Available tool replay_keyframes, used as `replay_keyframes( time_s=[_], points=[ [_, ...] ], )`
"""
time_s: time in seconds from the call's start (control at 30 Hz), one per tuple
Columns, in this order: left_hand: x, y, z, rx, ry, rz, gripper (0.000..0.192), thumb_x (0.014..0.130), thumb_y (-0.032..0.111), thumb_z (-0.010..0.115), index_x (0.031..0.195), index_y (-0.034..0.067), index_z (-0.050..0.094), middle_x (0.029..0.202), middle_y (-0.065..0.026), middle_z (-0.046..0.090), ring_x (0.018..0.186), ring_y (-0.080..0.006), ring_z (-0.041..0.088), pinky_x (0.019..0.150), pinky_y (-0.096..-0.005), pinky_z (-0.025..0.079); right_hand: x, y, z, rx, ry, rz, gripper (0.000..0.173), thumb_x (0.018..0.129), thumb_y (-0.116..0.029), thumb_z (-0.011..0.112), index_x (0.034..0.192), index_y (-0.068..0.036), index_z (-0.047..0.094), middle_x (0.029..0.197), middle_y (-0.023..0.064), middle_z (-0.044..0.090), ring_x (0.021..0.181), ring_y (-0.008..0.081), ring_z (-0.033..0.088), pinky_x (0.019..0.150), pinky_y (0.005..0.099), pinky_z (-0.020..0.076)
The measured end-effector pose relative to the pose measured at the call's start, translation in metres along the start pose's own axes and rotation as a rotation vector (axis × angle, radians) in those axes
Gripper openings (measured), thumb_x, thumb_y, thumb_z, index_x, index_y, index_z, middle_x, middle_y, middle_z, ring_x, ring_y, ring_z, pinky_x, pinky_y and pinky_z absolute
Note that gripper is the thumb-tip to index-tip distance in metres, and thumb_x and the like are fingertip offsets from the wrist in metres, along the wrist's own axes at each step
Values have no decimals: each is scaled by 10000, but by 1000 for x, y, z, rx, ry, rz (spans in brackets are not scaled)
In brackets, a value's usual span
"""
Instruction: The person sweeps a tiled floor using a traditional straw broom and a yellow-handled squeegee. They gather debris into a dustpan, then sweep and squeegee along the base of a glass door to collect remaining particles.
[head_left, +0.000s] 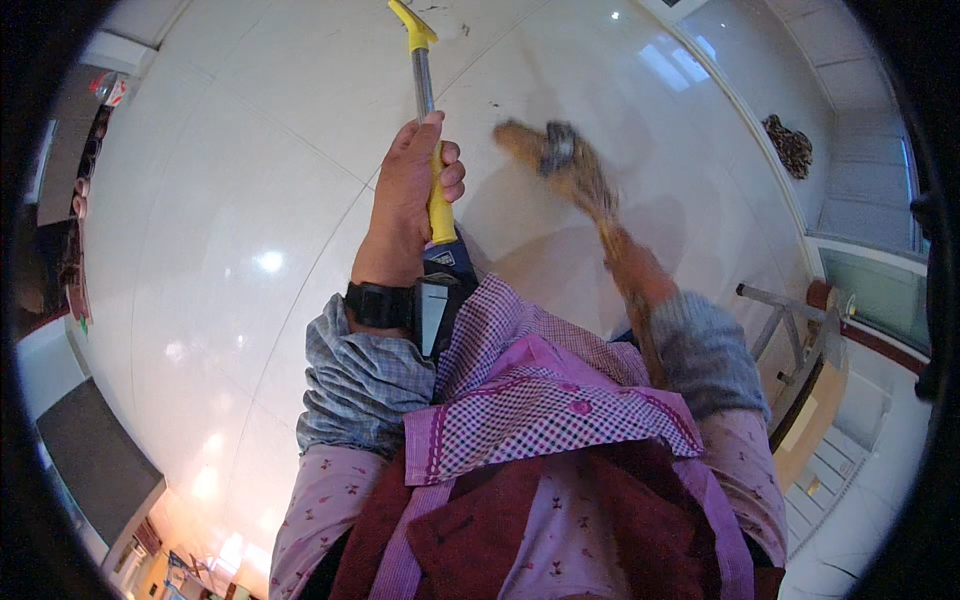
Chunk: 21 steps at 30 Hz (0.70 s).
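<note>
My left hand (416, 176) grips the yellow handle (441, 195) of a scraper-like hand tool. Its metal shaft (423, 79) leads to a yellow angled head (413, 26) pointing away from me over the pale floor. My right hand (589, 191), to the right of the tool, is strongly blurred. A mottled brown cloth-like thing (611, 232) is bunched at it and trails back along my forearm. Something dark grey (559, 146) shows at that hand; blur hides what it is, and the separate fingers cannot be made out.
Glossy tiles (217, 210) cover the floor, with small dark marks (465, 30) near the tool's head. A mottled brown cloth (787, 146) lies at the right. A metal-legged piece of furniture (795, 337) stands at right. A plastic bottle (112, 88) is at far left.
</note>
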<state>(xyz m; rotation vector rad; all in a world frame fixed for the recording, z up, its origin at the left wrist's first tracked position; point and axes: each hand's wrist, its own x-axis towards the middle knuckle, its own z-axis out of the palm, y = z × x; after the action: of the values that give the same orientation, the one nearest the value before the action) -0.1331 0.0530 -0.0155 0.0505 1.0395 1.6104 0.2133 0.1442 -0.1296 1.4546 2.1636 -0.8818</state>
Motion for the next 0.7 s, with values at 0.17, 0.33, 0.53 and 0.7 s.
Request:
replay_keyframes(
  time_s=[0.17,0.33,0.53,0.7],
  points=[
    [-2,0,0,66,92,30,399,957,319,563,1229,51,446,720,-23,487,507,-79,427,406,-199,356,81,-43,-54,420,257,-142,515,847,-201,607,1317,-78,437,998,263,637,967,451,603,842,490,487],
    [-3,7,-5,-22,82,28,254,946,286,596,1012,110,424,690,-38,489,490,-120,447,402,-246,365,-39,-7,-54,151,-66,-123,526,879,-176,570,1351,-67,364,1030,282,606,940,450,604,808,501,492],
    [-4,7,-10,-59,68,37,247,951,286,588,1009,111,423,695,-40,489,487,-115,445,403,-248,366,-129,21,2,-36,-403,-99,666,885,-182,557,1442,-57,214,1065,358,570,954,481,605,795,546,504],
    [-5,5,-11,-10,91,51,398,969,334,549,1231,54,442,727,-25,475,516,-91,421,423,-226,354,-16,-36,28,-303,-146,-75,646,875,-234,556,1449,-136,276,1026,340,570,944,494,592,811,544,490]
  ],
)
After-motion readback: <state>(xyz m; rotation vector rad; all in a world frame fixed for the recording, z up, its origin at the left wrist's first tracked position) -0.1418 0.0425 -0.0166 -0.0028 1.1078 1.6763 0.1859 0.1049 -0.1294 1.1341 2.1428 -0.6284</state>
